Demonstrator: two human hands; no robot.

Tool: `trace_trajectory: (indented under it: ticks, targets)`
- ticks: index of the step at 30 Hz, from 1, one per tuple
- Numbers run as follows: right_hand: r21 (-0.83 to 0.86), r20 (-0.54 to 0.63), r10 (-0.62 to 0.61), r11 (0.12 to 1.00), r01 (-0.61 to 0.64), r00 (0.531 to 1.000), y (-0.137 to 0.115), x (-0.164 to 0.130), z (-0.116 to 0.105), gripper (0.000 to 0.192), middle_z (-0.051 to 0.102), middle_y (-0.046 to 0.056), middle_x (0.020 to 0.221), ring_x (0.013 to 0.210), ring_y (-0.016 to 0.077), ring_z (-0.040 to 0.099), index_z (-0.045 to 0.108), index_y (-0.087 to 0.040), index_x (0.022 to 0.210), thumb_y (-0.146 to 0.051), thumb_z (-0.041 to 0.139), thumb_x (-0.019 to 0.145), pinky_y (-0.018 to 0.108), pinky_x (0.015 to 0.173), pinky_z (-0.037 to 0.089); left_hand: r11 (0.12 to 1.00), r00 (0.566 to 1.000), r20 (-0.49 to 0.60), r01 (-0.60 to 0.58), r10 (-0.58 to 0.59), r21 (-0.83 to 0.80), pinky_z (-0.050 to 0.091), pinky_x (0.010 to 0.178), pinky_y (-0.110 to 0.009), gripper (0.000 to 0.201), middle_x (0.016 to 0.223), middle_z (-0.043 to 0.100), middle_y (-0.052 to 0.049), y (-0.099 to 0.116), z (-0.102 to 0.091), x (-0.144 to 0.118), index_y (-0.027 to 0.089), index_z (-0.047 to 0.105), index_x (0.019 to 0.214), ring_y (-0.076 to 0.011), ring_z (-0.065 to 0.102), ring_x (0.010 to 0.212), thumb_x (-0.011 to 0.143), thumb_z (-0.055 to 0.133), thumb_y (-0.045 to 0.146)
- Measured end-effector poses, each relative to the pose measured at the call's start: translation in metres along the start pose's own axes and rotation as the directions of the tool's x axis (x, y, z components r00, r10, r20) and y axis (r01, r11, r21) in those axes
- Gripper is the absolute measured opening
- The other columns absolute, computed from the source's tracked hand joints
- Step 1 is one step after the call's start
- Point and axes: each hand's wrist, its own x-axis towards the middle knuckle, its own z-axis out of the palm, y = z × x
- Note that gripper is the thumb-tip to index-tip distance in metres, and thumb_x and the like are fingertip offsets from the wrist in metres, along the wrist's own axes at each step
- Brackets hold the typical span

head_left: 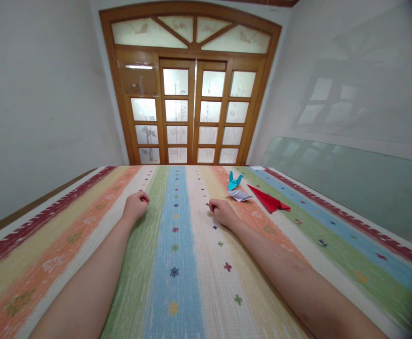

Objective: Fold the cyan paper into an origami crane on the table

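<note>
My left hand rests as a closed fist on the striped cloth, on the green stripe, holding nothing. My right hand also lies curled shut on the cloth, a little left of the folded papers, with nothing in it. Just beyond my right hand lie a small white-grey folded paper, a teal origami figure standing behind it, and a red folded paper plane to the right. Neither hand touches the papers.
The cloth of coloured stripes covers the whole table. A wooden door with frosted glass panes stands behind the far edge. White walls close in on both sides, and a glass sheet leans against the right wall.
</note>
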Motion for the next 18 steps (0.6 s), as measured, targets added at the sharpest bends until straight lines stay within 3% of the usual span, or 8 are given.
trace_trajectory:
  ticks: [7,12,18]
  targets:
    - [0.000,0.010,0.002,1.000,-0.002,1.000,-0.005,-0.001,-0.002,0.015,0.064,0.001,0.069,0.077,0.0181,0.062,0.064,-0.018,0.072,-0.018,0.060,0.086,0.029,0.071,0.046,0.998,0.994,0.095,-0.061,0.061,-0.008,0.044,0.064,-0.027,0.021,0.064,0.067,-0.002,0.004,0.007,0.002,0.019,0.066,0.064,-0.0189,0.063,0.067,0.056,0.048,0.013]
    - [-0.004,-0.009,0.006,1.000,-0.006,1.000,-0.005,-0.001,-0.001,0.021,0.066,0.002,0.067,0.080,0.0199,0.064,0.061,-0.020,0.065,-0.006,0.049,0.075,0.026,0.067,0.042,0.999,1.000,-0.002,-0.020,0.020,0.047,0.044,0.070,-0.028,0.023,0.074,0.070,-0.003,-0.006,0.002,-0.001,0.020,0.067,0.070,-0.0209,0.064,0.076,0.062,0.048,0.013]
    - [-0.011,-0.015,-0.003,1.000,0.003,1.000,-0.004,-0.001,0.000,0.023,0.068,0.001,0.068,0.082,0.0202,0.067,0.059,-0.021,0.065,-0.004,0.045,0.070,0.025,0.070,0.043,0.996,0.994,-0.098,0.058,-0.051,0.067,0.043,0.067,-0.029,0.031,0.081,0.073,-0.005,-0.012,-0.007,-0.004,0.020,0.072,0.085,-0.0234,0.065,0.077,0.082,0.042,0.028]
